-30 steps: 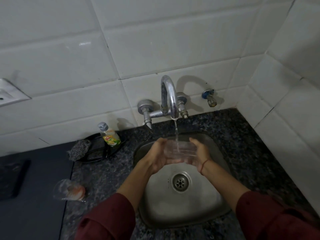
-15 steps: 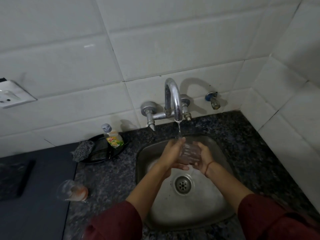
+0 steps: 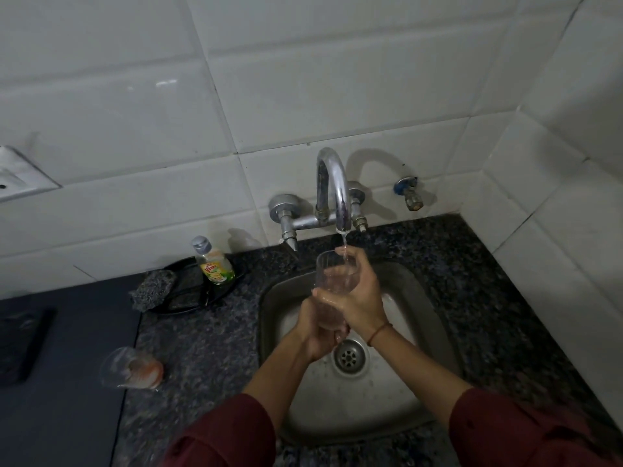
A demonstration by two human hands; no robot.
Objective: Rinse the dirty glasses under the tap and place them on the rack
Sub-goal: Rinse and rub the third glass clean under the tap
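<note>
At the far left edge of the frame a white wall socket (image 3: pixel 20 176) sits on the tiles. Below it, at lower left, a dirty glass (image 3: pixel 131 367) with orange residue stands on the dark speckled table (image 3: pixel 202 348), well apart from both hands. Further up, a grey scrubber (image 3: pixel 153 289) leans on the rim of a black tray (image 3: pixel 188 303), which carries a soap bottle (image 3: pixel 214 264) with a yellow-green label.

In the centre, the chrome tap (image 3: pixel 332 190) runs a thin stream of water (image 3: pixel 344 244) onto the mouth of a clear glass (image 3: pixel 335 281). The glass is held roughly upright, mouth up, over the steel sink (image 3: pixel 421 315) and above the drain (image 3: pixel 349 357). The left hand (image 3: pixel 317 335) curls its fingers round the lower part of the glass from the left. The right hand (image 3: pixel 359 298) wraps the upper part from the right, with its fingertips (image 3: pixel 350 254) hooked at the rim under the stream. The two hands overlap on the glass.

To the right of the tap, a small valve (image 3: pixel 409 193) juts from the wall.
</note>
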